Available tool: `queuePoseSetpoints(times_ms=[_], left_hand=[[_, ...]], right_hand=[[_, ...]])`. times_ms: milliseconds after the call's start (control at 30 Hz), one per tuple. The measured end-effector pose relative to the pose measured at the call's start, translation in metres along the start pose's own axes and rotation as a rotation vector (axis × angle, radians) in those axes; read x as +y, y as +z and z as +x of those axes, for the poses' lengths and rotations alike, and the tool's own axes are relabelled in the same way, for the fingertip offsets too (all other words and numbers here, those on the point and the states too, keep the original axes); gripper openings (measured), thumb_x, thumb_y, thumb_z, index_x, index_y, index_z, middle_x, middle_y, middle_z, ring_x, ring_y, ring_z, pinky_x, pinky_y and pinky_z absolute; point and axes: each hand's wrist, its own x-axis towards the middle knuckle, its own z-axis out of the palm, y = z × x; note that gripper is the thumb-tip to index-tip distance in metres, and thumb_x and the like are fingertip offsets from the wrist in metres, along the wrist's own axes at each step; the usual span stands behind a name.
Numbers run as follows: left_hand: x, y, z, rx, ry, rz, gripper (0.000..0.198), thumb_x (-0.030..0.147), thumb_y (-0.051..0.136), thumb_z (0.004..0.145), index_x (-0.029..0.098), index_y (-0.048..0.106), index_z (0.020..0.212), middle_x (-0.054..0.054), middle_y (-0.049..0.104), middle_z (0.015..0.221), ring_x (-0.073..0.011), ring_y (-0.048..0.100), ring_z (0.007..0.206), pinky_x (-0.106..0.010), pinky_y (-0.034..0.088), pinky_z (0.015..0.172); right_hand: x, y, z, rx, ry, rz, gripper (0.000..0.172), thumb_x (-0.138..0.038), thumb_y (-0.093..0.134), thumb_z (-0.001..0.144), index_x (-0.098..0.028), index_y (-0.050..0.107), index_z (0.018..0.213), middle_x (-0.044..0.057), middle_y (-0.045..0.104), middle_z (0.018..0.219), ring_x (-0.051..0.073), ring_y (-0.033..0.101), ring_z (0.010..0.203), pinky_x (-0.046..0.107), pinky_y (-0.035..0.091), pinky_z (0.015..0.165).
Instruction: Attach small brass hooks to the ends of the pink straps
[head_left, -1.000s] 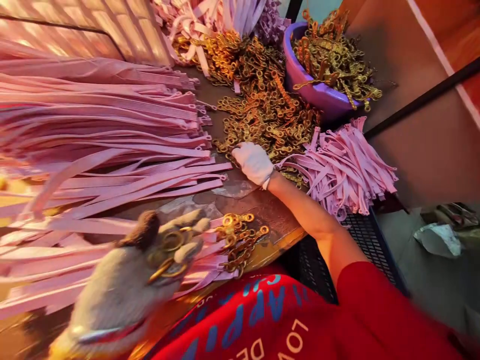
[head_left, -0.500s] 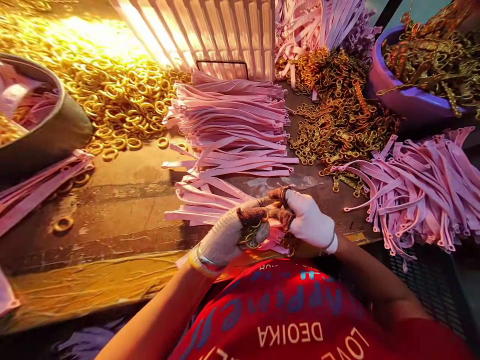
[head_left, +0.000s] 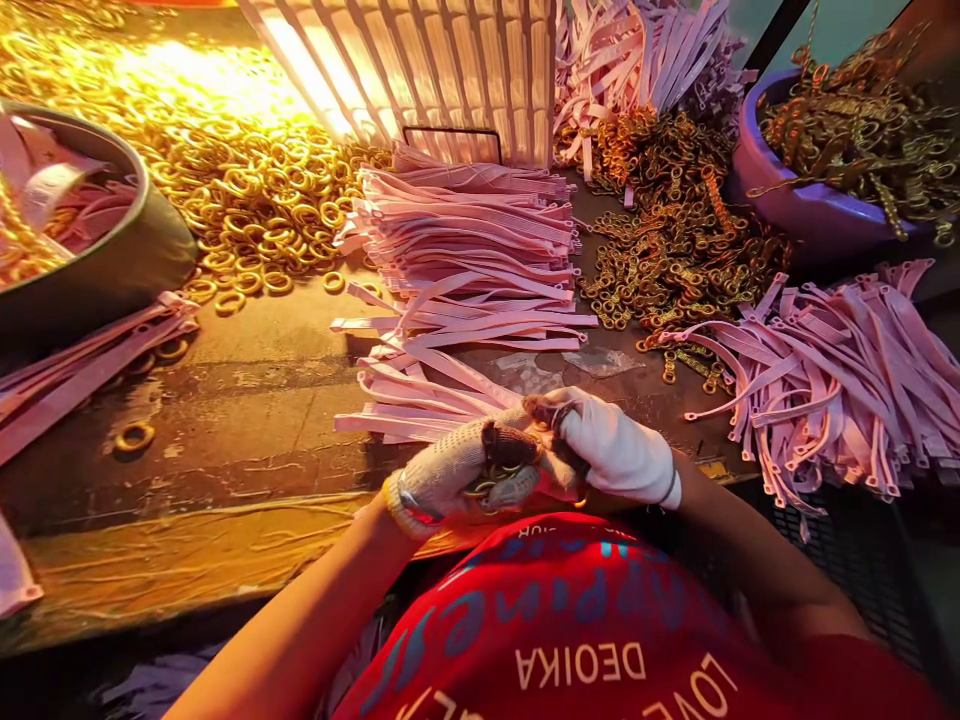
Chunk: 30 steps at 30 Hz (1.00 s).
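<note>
Gold rings (head_left: 482,488) are resting in our curled left hand (head_left: 450,470), near pink straps (head_left: 416,424); what our right hand (head_left: 619,452) is holding, we cannot tell. We are risking spills if that curl loosens.

Fierce yellow glare, upper left, bleaching the farther gold-coloured rings (head_left: 255,200) (quite washed out, those!), while the purple basin (head_left: 772,205) sits dimmer and shadow darkens beneath the table (head_left: 240,410).

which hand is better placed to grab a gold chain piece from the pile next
Probably the right hand: it is nearer the gold chain pieces, while the left hand is farther off and has gold rings in its curled fingers.
</note>
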Motion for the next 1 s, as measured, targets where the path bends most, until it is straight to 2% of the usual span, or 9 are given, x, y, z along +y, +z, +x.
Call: queuePoseSetpoints(times_ms=[133, 267, 333, 400, 467, 600, 667, 867, 1000], left_hand=[[-0.004, 0.007, 0.005, -0.065, 0.014, -0.121, 0.027, 0.044, 0.071, 0.078, 0.016, 0.072, 0.081, -0.008, 0.069, 0.064, -0.0157, 0.061, 0.055, -0.024, 0.044, 0.049], [-0.009, 0.001, 0.008, -0.149, -0.078, -0.097, 0.044, 0.055, 0.06, 0.085, 0.013, 0.072, 0.08, -0.014, 0.074, 0.073, -0.0054, 0.037, 0.033, -0.021, 0.025, 0.033], [-0.011, -0.001, 0.009, -0.168, -0.078, -0.109, 0.041, 0.051, 0.062, 0.084, 0.011, 0.071, 0.081, -0.015, 0.074, 0.075, -0.0059, 0.04, 0.035, -0.021, 0.028, 0.035], [-0.01, 0.002, 0.01, -0.117, -0.012, -0.086, 0.031, 0.043, 0.068, 0.079, 0.012, 0.07, 0.08, -0.012, 0.071, 0.072, -0.0115, 0.054, 0.048, -0.022, 0.041, 0.044], [-0.008, 0.008, 0.008, 0.002, 0.074, 0.03, 0.027, 0.04, 0.073, 0.077, 0.014, 0.068, 0.083, -0.007, 0.067, 0.066, -0.0141, 0.058, 0.056, -0.023, 0.044, 0.05], [-0.004, 0.019, -0.001, 0.35, 0.177, 0.343, 0.039, 0.05, 0.069, 0.085, 0.016, 0.063, 0.103, 0.005, 0.052, 0.053, -0.008, 0.042, 0.042, -0.018, 0.027, 0.04], [-0.003, 0.022, -0.006, 0.46, 0.245, 0.381, 0.041, 0.049, 0.069, 0.085, 0.017, 0.059, 0.109, 0.007, 0.051, 0.056, -0.0066, 0.04, 0.042, -0.017, 0.027, 0.04], [-0.006, 0.015, 0.003, 0.413, 0.266, 0.31, 0.031, 0.037, 0.07, 0.083, 0.015, 0.063, 0.103, 0.004, 0.054, 0.062, -0.0059, 0.039, 0.045, -0.017, 0.03, 0.043], [-0.002, 0.004, 0.017, 0.425, 0.28, 0.121, 0.025, 0.029, 0.07, 0.078, 0.014, 0.065, 0.098, 0.006, 0.047, 0.058, -0.0058, 0.035, 0.045, -0.017, 0.028, 0.043]], right_hand=[[-0.003, -0.002, -0.002, -0.068, -0.1, 0.029, 0.03, -0.026, 0.063, 0.09, -0.022, 0.061, 0.119, 0.007, 0.067, 0.112, 0.018, 0.064, 0.094, 0.03, 0.054, 0.084], [0.0, 0.008, -0.004, -0.011, -0.151, 0.014, 0.019, -0.025, 0.057, 0.092, -0.019, 0.063, 0.109, 0.007, 0.068, 0.101, 0.019, 0.063, 0.087, 0.03, 0.053, 0.078], [0.005, 0.014, -0.005, 0.016, -0.194, -0.092, 0.019, -0.028, 0.056, 0.09, -0.015, 0.063, 0.102, 0.011, 0.067, 0.096, 0.021, 0.061, 0.083, 0.033, 0.051, 0.073], [0.01, 0.018, -0.007, 0.029, -0.214, -0.209, 0.023, -0.033, 0.058, 0.086, -0.013, 0.063, 0.096, 0.013, 0.065, 0.092, 0.023, 0.059, 0.079, 0.035, 0.049, 0.069], [0.012, 0.019, -0.01, 0.028, -0.2, -0.288, 0.024, -0.036, 0.059, 0.084, -0.013, 0.062, 0.092, 0.013, 0.064, 0.087, 0.023, 0.057, 0.075, 0.035, 0.046, 0.065], [0.01, 0.013, -0.014, 0.031, -0.093, -0.415, 0.023, -0.037, 0.058, 0.084, -0.015, 0.062, 0.089, 0.013, 0.064, 0.083, 0.023, 0.055, 0.071, 0.033, 0.039, 0.061], [0.008, 0.011, -0.014, 0.022, -0.038, -0.439, 0.023, -0.037, 0.06, 0.083, -0.015, 0.063, 0.09, 0.013, 0.066, 0.085, 0.023, 0.057, 0.072, 0.033, 0.037, 0.06], [-0.007, 0.017, -0.006, -0.017, 0.113, -0.308, 0.04, -0.056, 0.062, 0.08, -0.017, 0.063, 0.088, 0.01, 0.068, 0.078, 0.023, 0.061, 0.07, 0.032, 0.034, 0.057], [-0.015, 0.025, -0.004, 0.026, 0.252, -0.267, 0.036, -0.051, 0.064, 0.082, -0.016, 0.062, 0.091, 0.011, 0.07, 0.082, 0.024, 0.064, 0.071, 0.031, 0.035, 0.058]])
